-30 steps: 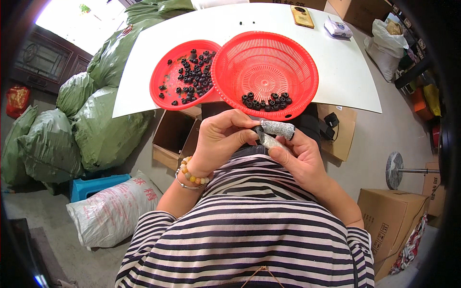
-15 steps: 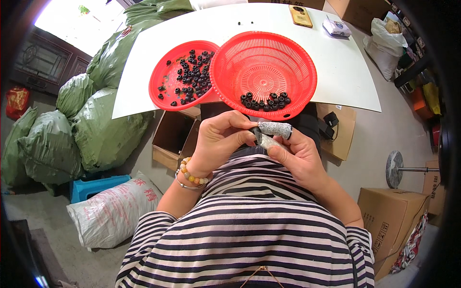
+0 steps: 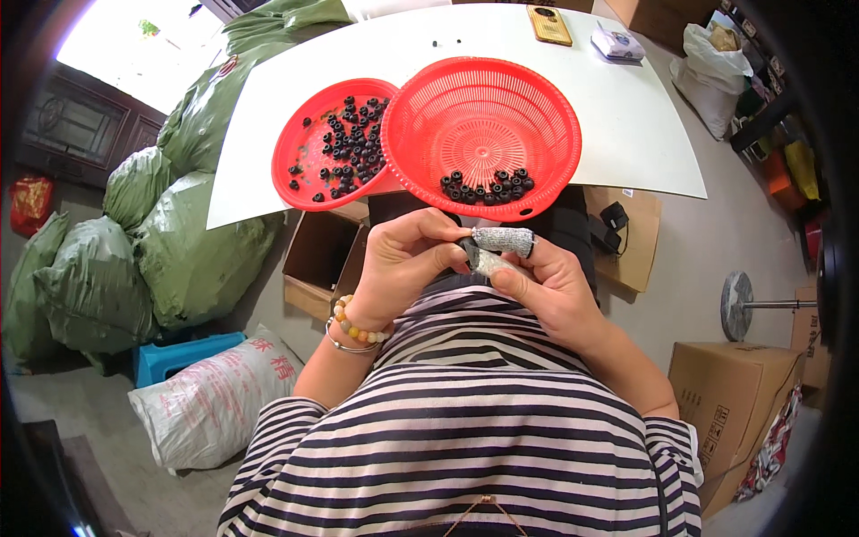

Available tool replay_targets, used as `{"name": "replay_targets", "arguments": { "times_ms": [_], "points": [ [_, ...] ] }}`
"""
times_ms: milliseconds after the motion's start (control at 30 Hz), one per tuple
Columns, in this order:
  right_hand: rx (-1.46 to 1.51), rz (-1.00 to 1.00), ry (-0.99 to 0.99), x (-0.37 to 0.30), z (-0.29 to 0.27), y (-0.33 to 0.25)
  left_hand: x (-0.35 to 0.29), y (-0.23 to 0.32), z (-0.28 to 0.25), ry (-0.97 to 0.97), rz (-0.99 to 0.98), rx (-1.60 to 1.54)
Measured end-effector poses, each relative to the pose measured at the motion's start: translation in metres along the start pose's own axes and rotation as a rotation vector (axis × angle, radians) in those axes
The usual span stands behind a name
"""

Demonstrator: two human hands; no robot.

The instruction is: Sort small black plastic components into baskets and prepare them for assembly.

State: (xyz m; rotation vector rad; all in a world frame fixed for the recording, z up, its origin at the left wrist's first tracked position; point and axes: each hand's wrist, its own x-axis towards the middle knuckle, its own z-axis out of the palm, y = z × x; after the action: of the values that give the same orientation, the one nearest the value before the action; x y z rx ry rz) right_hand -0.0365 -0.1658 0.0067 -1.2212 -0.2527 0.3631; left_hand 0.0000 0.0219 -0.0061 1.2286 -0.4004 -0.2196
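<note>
Close in front of my striped shirt, my left hand (image 3: 403,261) pinches a small dark rounded part (image 3: 468,251) between thumb and fingertips. My right hand (image 3: 557,285) meets it from the other side, its fingers closed against the part. A grey knitted finger sleeve (image 3: 504,239) covers its index finger. A whitish, crumpled-looking piece (image 3: 489,262) shows by the right thumb; whether it is held or worn I cannot tell. Just beyond stands a red plastic colander (image 3: 483,116) with several black ring-like parts (image 3: 488,190) at its near side.
Left of the colander, a shallow red tray (image 3: 295,143) carries many black parts (image 3: 353,143). Both rest on a white table (image 3: 640,148), along with a phone (image 3: 549,25) and a tissue pack (image 3: 617,41). Green sacks (image 3: 201,251) fill the left; a cardboard box (image 3: 729,403) stands right.
The whole view has shifted slightly, so the table things sit a little further left. Both hands keep nearly the same grip at the dark part.
</note>
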Motion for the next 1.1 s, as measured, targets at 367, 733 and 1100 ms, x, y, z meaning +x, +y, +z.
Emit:
{"name": "replay_targets", "arguments": {
  "times_ms": [367,733,1100],
  "points": [
    [0.037,0.02,0.014,0.0,-0.002,0.004,0.001,-0.007,-0.001,-0.02,-0.015,-0.086],
    [0.056,0.031,-0.002,0.0,-0.004,0.003,0.0,-0.009,-0.002,-0.021,-0.051,-0.074],
    [0.146,0.017,0.004,-0.001,-0.003,0.009,0.003,-0.007,0.002,-0.001,-0.072,-0.121]
  ]
}}
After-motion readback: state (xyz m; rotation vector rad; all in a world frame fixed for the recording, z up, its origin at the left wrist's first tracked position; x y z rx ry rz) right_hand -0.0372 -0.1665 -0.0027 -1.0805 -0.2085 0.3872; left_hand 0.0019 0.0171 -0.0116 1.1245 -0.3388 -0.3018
